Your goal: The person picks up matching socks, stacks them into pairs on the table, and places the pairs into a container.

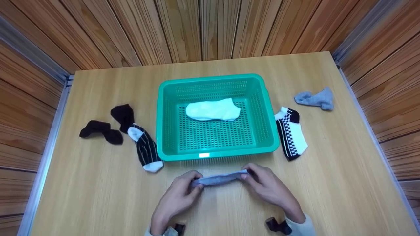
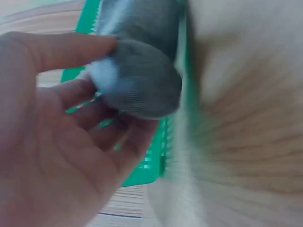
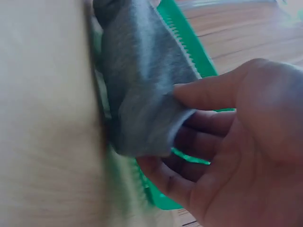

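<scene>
A grey-blue sock (image 1: 219, 179) stretches between my two hands, in front of the green basket. My left hand (image 1: 178, 195) pinches its left end between thumb and fingers; in the left wrist view that end of the sock (image 2: 142, 80) looks rounded. At the other end, my right hand (image 1: 269, 186) pinches the sock, and the right wrist view shows the thumb on top of the grey fabric (image 3: 149, 104) with fingers behind. Inside the green basket (image 1: 218, 157) lies a white sock (image 1: 213, 109), flat on the perforated bottom.
Left of the basket lie a crumpled black sock (image 1: 101, 131), another black sock (image 1: 123, 116) and a black-and-white striped sock (image 1: 147, 149). To its right are a checkered black-and-white sock (image 1: 293, 134) and a grey-blue sock (image 1: 316, 99). Wood-plank walls (image 1: 216, 29) border the table (image 1: 344, 183).
</scene>
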`<state>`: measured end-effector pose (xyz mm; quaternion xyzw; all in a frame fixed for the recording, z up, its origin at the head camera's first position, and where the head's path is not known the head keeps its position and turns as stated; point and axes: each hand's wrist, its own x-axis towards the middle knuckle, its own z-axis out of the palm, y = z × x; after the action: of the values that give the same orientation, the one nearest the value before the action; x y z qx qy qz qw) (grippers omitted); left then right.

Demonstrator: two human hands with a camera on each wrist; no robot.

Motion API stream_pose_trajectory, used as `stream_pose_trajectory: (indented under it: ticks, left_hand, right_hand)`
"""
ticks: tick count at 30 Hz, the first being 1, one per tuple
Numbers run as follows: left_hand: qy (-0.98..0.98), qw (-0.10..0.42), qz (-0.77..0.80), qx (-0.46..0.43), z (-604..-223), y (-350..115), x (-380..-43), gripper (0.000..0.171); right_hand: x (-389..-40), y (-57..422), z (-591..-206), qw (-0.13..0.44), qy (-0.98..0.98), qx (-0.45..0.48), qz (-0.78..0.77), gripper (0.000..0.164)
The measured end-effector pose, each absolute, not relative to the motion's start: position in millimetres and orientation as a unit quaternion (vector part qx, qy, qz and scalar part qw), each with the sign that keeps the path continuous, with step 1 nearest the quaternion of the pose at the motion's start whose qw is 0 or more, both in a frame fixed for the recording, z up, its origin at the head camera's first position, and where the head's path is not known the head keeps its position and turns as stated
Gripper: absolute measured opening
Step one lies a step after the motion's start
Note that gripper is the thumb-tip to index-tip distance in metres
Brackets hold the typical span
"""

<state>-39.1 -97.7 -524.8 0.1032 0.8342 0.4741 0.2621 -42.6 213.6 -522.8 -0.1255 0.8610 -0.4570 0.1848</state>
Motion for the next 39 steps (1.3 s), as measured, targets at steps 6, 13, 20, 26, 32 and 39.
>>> stream_pose_trajectory:
  ticks: [6, 13, 20, 26, 32, 39]
  left_hand:
    - [0.772, 0.277, 0.571, 0.028, -519, -103, -38, 0.026]
    - [0.728, 0.317, 0.607, -0.035, -527, -103, -33, 0.034]
    - [0.791, 0.299, 0.531, -0.054, -536, -97, -29, 0.034]
    - [0.844, 0.272, 0.45, -0.107, -539, -86, -31, 0.012]
    - [0.874, 0.242, 0.403, -0.121, -531, -78, -31, 0.019]
    - [0.881, 0.203, 0.426, -0.038, -518, -74, -28, 0.024]
  right_hand:
    - [-38, 213, -513, 0.178, 0.825, -0.096, -0.527, 0.015]
    - [-38, 217, -521, 0.189, 0.828, -0.061, -0.525, 0.024]
    - [-40, 220, -529, 0.209, 0.867, -0.044, -0.451, 0.02]
    - [-41, 212, -531, 0.191, 0.896, -0.006, -0.4, 0.009]
    - [-42, 208, -529, 0.165, 0.914, 0.01, -0.372, 0.014]
    - [-34, 205, -523, 0.103, 0.95, -0.033, -0.293, 0.022]
